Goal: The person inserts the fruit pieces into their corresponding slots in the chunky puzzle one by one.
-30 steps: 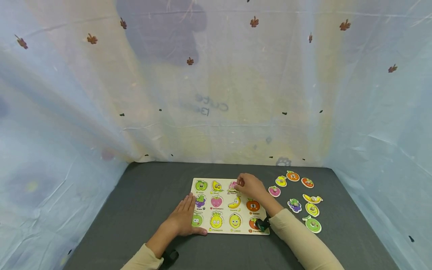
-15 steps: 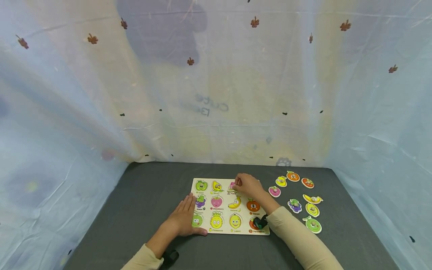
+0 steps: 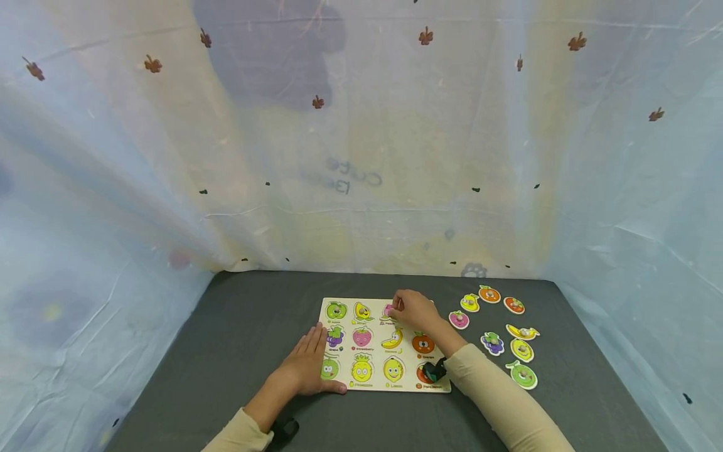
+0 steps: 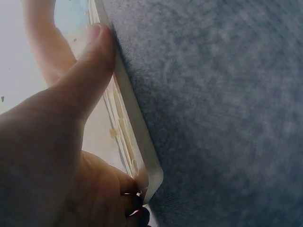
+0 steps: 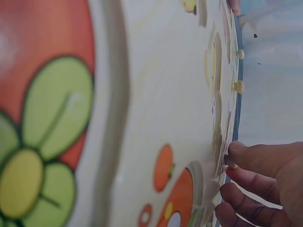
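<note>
A fruit puzzle board (image 3: 375, 356) lies on the dark table, printed with fruit pictures in rows. My left hand (image 3: 305, 363) rests on its left edge with straight fingers. In the left wrist view, the thumb (image 4: 92, 61) lies along the board's near edge. My right hand (image 3: 416, 311) is over the third place of the top row, its thumb and forefinger pinching the knob of a pink fruit puzzle piece (image 3: 389, 311) there. In the right wrist view the right hand (image 5: 265, 182) holds that small knob close against the board, while two wooden knobs (image 5: 239, 86) stand out farther along.
Loose fruit pieces lie right of the board: a pink round one (image 3: 459, 320), a pear (image 3: 470, 303), an orange (image 3: 489, 294), grapes (image 3: 493, 343), a banana (image 3: 523, 333), a lemon (image 3: 522, 351) and a green melon (image 3: 522, 375), among others. A pale curtain (image 3: 361, 238) hangs behind the table.
My right hand has shifted slightly left over the pink piece, then stayed nearly still. The left hand keeps its place on the board.
</note>
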The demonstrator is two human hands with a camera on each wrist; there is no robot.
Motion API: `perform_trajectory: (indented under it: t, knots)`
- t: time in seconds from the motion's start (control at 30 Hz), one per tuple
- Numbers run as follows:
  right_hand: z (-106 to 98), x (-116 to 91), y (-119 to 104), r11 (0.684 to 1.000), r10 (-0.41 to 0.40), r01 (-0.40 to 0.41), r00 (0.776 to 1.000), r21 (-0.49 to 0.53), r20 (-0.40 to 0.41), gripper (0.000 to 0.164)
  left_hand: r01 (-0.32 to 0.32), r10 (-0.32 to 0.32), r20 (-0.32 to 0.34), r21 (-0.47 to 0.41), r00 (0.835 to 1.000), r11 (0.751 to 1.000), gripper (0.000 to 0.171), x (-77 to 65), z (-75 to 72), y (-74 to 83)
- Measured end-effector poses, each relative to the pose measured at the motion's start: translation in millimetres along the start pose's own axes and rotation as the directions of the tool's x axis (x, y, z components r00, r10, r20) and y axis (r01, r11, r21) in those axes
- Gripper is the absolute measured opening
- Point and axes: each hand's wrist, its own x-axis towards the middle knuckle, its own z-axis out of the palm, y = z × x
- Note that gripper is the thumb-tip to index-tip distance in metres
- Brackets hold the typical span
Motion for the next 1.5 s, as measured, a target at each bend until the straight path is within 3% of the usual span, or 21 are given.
perform_trajectory:
  t: [0.23,0.53,1.23,1.5]
  knots:
    - [-0.6,-1.1,0.0,1.0,-0.005,0.005,1.0,-0.007,0.001,0.021,0.008,-0.008,0.011,-0.02,1.0,1.0,0.143,-11.7,-18.3,16.0]
    - [0.2,-0.7,1.0,1.0,-0.007,0.007,1.0,0.017,0.008,0.019,0.033,-0.033,0.02,0.006,0.999,0.999,0.136,-15.5,-25.0,22.6]
    - [-1.6,-7.6,8.3,0.999,0.042,-0.043,0.999,0.031,0.019,0.02,0.06,-0.062,0.033,0.041,0.998,0.997,0.139,-15.0,-26.1,22.4]
    - [-4.6,-18.2,15.1,0.999,0.032,-0.031,0.999,0.044,-0.025,0.02,0.061,-0.063,0.039,0.051,0.997,0.997,0.144,-7.3,-15.3,13.1]
